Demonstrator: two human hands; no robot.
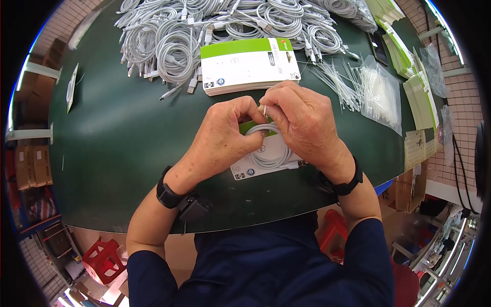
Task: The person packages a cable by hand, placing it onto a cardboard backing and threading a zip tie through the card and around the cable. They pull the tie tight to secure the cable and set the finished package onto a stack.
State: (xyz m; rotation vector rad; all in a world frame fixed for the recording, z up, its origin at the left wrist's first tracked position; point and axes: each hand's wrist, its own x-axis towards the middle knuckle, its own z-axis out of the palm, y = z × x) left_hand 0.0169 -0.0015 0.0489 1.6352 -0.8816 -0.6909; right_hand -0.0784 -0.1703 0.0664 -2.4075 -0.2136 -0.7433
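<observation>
Both hands meet over a green and white packaging card (pixel 239 169) lying on the table. A coiled white USB cable (pixel 267 165) rests on this card, its metal plug pointing right. My left hand (pixel 222 132) is closed at the top left of the coil, thumb and forefinger pinching the cable against the card's upper part. My right hand (pixel 307 116) is closed too, its thumb and forefinger pinching a thin white cable tie (pixel 264 109) between the two hands. The fingers partly hide the tie and the top of the coil.
Just beyond my hands stands a stack of blank packaging cards (pixel 240 65). A large heap of coiled cables (pixel 176 48) covers the far side. Loose cable ties (pixel 335 84) and a bag of ties (pixel 382 94) lie right, near more cards (pixel 417 100). A carded cable (pixel 71 91) lies far left.
</observation>
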